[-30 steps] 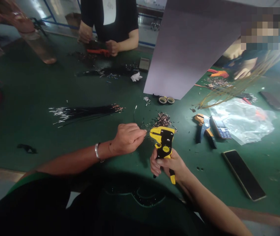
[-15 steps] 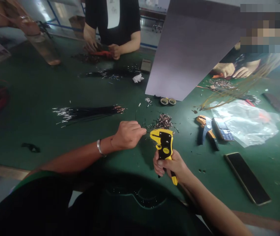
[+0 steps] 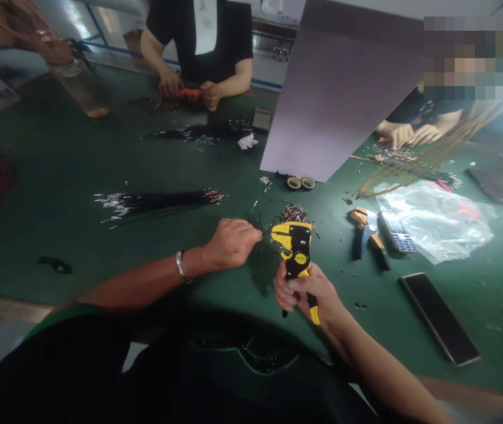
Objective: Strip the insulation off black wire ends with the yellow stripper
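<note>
My left hand [image 3: 230, 244] pinches a thin dark wire [image 3: 265, 234], whose tip reaches toward the jaws of a yellow-and-black automatic wire stripper [image 3: 298, 242]. My right hand [image 3: 307, 291] grips the stripper by its handles, holding it above the green mat. Just behind the tool lies a small heap of cut wire ends and metal terminals [image 3: 294, 214]. A long bundle of black wires with bare shiny ends [image 3: 158, 202] rests to the left of it. The wire's end inside the jaws is too small to make out.
Right of my hands lie orange-and-blue pliers [image 3: 366, 235], a keypad phone [image 3: 396, 231], a smartphone [image 3: 439, 318] and a clear plastic bag [image 3: 432, 221]. Tape rolls [image 3: 300, 183] stand by a grey board [image 3: 340, 88]. Co-workers' hands [image 3: 189, 91] work across the table.
The stripper has risen slightly and now covers more of the heap of wire ends. My left hand stays nearly still. The co-workers' hands have shifted a little.
</note>
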A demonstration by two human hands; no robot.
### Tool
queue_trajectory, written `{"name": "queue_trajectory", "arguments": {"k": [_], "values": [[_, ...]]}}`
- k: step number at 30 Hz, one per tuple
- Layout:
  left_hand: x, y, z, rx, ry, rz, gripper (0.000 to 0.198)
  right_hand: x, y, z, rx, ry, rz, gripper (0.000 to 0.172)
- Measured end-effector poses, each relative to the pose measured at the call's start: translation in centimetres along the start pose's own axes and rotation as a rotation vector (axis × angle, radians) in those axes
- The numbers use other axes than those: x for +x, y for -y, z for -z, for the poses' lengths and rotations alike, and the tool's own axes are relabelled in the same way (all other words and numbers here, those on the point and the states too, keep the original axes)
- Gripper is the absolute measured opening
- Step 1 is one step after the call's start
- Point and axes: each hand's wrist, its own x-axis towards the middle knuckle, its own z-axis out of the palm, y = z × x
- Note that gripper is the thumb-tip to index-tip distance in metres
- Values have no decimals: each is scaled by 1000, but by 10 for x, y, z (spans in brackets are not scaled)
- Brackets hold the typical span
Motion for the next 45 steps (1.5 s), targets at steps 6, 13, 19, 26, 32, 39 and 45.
{"name": "queue_trajectory", "arguments": {"k": [6, 13, 19, 26, 32, 39, 45], "values": [[2, 0, 1, -37, -16, 8, 19, 0, 5, -4, -29, -8, 3, 13], [7, 5, 3, -169, -55, 21, 13, -8, 9, -4, -17, 47, -44, 14], [6, 10, 4, -153, -50, 36, 15, -6, 4, 4, -184, -21, 15, 16], [7, 5, 5, -227, 1, 117, 18, -12, 22, -14, -4, 36, -88, 14], [7, 3, 6, -174, 2, 123, 22, -2, 15, -10, -167, -62, 57, 13], [14, 8, 16, -388, 25, 341, 16, -15, 16, -13, -101, 34, -63, 15], [13, 13, 13, -357, 39, 354, 16, -6, 6, -7, -175, -69, 27, 16]]}}
